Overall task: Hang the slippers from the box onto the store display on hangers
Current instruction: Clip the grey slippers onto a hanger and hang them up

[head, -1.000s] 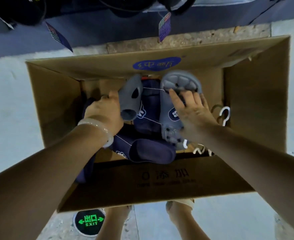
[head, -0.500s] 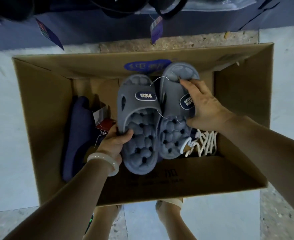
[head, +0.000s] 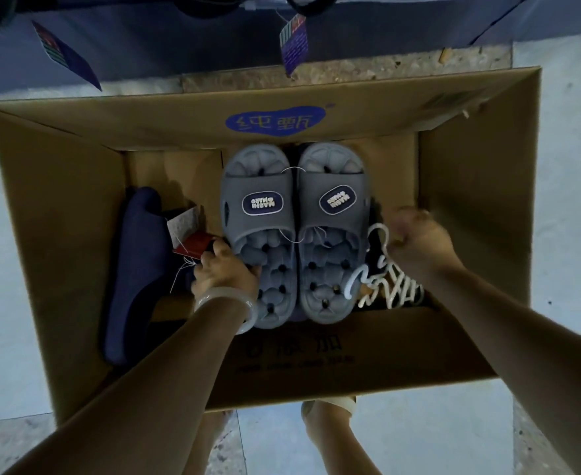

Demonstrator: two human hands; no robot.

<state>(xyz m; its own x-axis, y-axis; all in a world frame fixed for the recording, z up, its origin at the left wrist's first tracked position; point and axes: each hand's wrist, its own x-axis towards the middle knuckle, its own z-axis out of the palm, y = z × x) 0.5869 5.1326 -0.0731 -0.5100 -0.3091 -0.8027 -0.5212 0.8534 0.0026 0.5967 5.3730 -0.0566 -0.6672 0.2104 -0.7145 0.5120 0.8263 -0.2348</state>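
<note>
A pair of grey slippers [head: 294,231] lies side by side, soles down and toes toward the far wall, in the middle of an open cardboard box [head: 470,207] that stands on the floor [head: 573,234]. A thin white string joins the two. The left hand [head: 225,272] holds the near left edge of the left grey slipper, its grip closed around the heel side, thumb on the bumpy footbed. A pale bangle [head: 229,305] sits on that wrist. The right hand [head: 419,240], blurred, is just beside the right grey slipper near the box's right wall, its fingers curled around the hook of a white hanger [head: 379,241]. More white hangers [head: 390,286] lie in a heap in the near right corner of the box. A dark blue slipper [head: 134,269] lies along the left wall, and a red and grey tag [head: 189,234] sits between it and the grey pair. Beyond the far edge of the box, two paper tags [head: 294,42] hang down from dark goods above.
</note>
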